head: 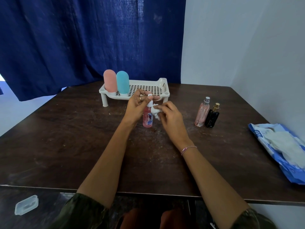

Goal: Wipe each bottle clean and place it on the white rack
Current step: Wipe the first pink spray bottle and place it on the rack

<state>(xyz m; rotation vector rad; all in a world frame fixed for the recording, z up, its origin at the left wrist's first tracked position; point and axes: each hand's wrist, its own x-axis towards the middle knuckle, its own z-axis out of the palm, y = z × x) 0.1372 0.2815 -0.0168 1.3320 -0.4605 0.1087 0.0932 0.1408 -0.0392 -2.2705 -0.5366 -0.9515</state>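
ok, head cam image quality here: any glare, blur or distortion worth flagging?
Head view: dim, even light, no hard glare on the table, faint shadows; wide-angle stretch at the edges, see the wipes pack; pink spray bottle label too soft to read; wipe in the right hand reads as featureless white.

A room of a home was suggested: a worn dark wooden table (66,138) was set into a corner of bare white walls (247,47), a blue curtain (82,38) was hung behind it, and a wipe pack (267,149) was left on it.
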